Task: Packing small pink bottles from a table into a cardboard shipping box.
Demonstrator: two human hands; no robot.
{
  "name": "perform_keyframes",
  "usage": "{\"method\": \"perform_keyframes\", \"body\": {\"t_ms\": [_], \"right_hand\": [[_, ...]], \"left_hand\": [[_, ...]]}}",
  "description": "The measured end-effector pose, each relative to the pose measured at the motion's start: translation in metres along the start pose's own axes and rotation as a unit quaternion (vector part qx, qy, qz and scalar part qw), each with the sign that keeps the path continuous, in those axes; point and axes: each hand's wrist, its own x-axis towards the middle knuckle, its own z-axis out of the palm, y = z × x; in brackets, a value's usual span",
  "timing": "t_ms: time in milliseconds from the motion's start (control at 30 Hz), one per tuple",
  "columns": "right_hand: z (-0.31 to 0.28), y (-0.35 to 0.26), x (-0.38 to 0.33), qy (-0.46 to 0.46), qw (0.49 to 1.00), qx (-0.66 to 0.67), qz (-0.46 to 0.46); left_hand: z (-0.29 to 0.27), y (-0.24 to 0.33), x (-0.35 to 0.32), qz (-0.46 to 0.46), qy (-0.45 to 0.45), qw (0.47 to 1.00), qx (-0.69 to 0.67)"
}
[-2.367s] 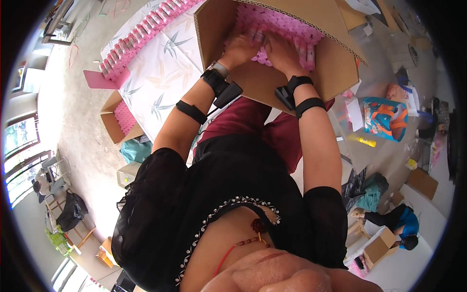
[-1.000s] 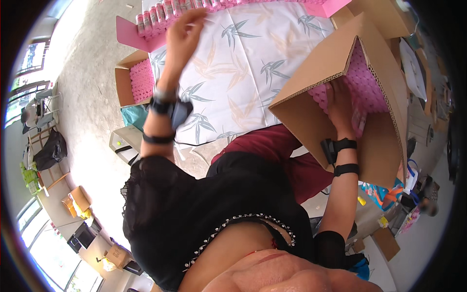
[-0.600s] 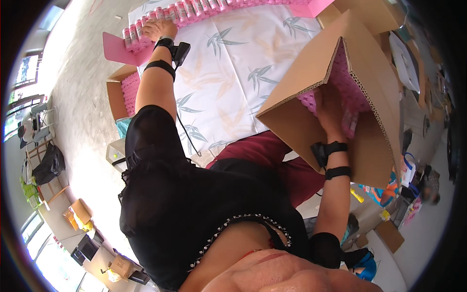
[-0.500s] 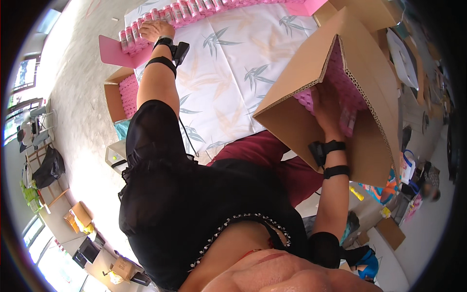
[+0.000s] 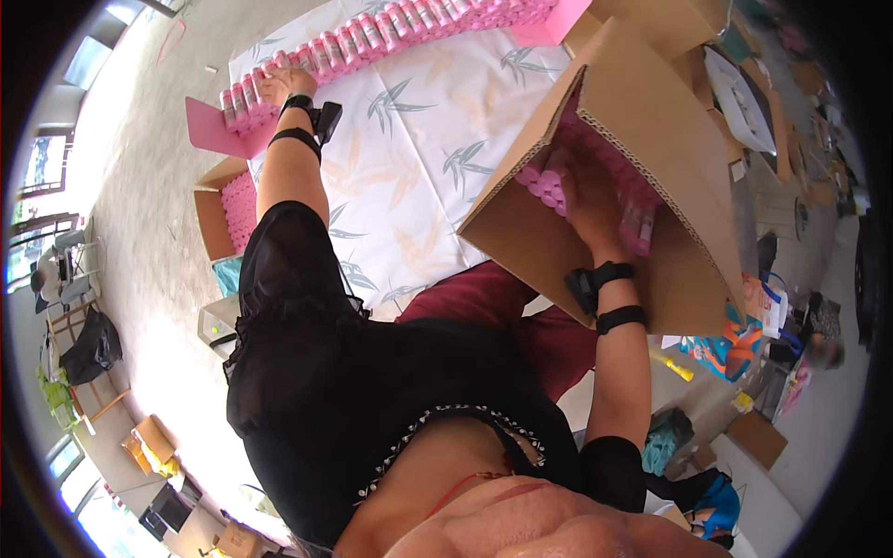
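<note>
Small pink cylinders (image 5: 372, 35) with printed labels lie side by side in a long row along the table's far edge. My left hand (image 5: 282, 86) rests over that row near its left end, fingers laid across the cylinders. On the right, a large cardboard box (image 5: 642, 84) lies tilted with its mouth toward me. My right hand (image 5: 588, 195) reaches into it, fingers curled round a pink cylinder (image 5: 554, 182). More stacked cylinders (image 5: 530, 177) show beside my fingers, and another labelled cylinder (image 5: 639, 228) lies by my wrist. The box's depth is hidden.
A leaf-patterned white cloth (image 5: 409, 186) covers the table. Pink card panels (image 5: 209, 128) stand at the row's left end and right end (image 5: 563, 20). A smaller carton (image 5: 216, 223) of pink cylinders stands left of the table. Bags (image 5: 726, 339) and cartons lie at right.
My view has shifted, so the table and box sit further left. My left hand has slid slightly toward the row's left end. The cylinder at my right fingers now shows more clearly.
</note>
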Motion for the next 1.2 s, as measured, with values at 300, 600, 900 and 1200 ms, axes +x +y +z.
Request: {"method": "perform_keyframes", "body": {"t_ms": [300,600,900,1200], "right_hand": [[0.002,0.011,-0.010,0.026,0.999,-0.038,-0.004],[0.013,0.013,0.002,0.042,0.998,-0.025,-0.043],[0.012,0.013,-0.003,0.056,0.998,-0.007,-0.033],[0.014,0.016,-0.002,0.072,0.996,-0.004,-0.046]], "left_hand": [[-0.059,-0.014,-0.145,0.450,0.089,0.889,0.018],[-0.159,-0.098,-0.300,0.470,-0.204,0.854,-0.093],[-0.176,-0.099,-0.309,0.339,-0.166,0.885,-0.273],[-0.165,-0.100,-0.314,0.397,-0.109,0.885,-0.216]]}}
